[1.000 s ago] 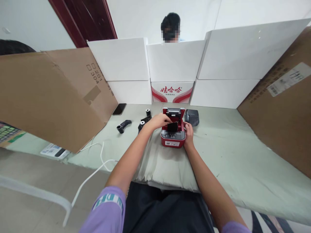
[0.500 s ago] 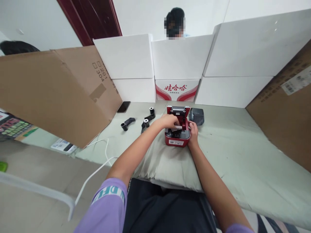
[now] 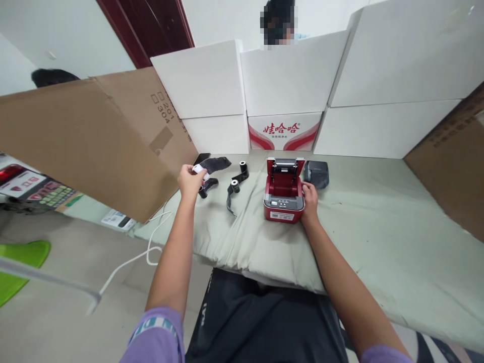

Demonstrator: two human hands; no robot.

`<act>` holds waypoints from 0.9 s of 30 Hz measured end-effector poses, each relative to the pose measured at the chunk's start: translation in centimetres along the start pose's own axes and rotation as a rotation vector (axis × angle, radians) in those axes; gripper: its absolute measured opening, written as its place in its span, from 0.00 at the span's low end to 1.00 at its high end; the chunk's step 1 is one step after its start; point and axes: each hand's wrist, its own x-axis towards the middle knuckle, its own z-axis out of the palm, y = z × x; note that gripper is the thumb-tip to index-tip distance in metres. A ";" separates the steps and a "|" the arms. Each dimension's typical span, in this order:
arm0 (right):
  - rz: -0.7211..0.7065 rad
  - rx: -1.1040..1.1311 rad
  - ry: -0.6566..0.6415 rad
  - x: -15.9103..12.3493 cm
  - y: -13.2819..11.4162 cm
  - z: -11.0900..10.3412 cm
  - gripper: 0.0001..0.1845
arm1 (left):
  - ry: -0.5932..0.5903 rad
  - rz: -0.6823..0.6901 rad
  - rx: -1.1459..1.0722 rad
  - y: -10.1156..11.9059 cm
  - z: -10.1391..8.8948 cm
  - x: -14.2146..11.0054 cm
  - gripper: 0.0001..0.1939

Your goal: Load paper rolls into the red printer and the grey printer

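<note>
Red printer stands open before the lettered box, apparently steadied by the right hand at its side, grip unclear, while the left hand pinches a paper roll.

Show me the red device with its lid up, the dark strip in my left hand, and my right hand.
Red device (image 3: 283, 203): head view, on its grey top panel.
Dark strip (image 3: 216, 164): head view, midway along its length.
Right hand (image 3: 310, 200): head view, middle of the hand.
</note>
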 end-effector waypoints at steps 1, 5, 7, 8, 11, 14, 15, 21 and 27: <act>0.001 0.002 0.000 0.0 0.0 0.0 0.18 | 0.008 -0.040 0.049 -0.3 0.2 0.0 0.20; -0.011 -0.012 -0.001 -0.1 -0.1 0.0 0.17 | 0.026 -0.087 0.207 -0.6 2.4 -1.3 0.23; -0.016 -0.017 -0.004 -0.2 -0.2 0.0 0.18 | -0.001 -0.001 0.338 -0.7 3.8 -2.2 0.22; -0.020 -0.021 -0.005 -0.2 -0.3 0.1 0.18 | -0.016 0.045 0.403 -0.7 4.4 -2.5 0.22; -0.033 -0.045 -0.003 -0.2 -0.5 0.1 0.18 | -0.051 0.115 0.544 -0.4 5.2 -3.2 0.24; -0.034 -0.061 -0.003 -0.3 -0.7 0.2 0.17 | -0.032 0.112 0.592 0.5 4.5 -3.4 0.29; -0.031 -0.062 -0.002 -0.3 -0.7 0.2 0.17 | -0.007 0.119 0.588 1.0 4.1 -3.4 0.30; -0.025 -0.048 -0.007 -0.3 -0.7 0.2 0.16 | -0.213 0.465 0.550 4.1 4.0 -3.5 0.20; -0.027 -0.057 -0.008 -0.2 -0.5 0.1 0.17 | -0.376 0.551 0.559 4.7 5.7 -3.6 0.15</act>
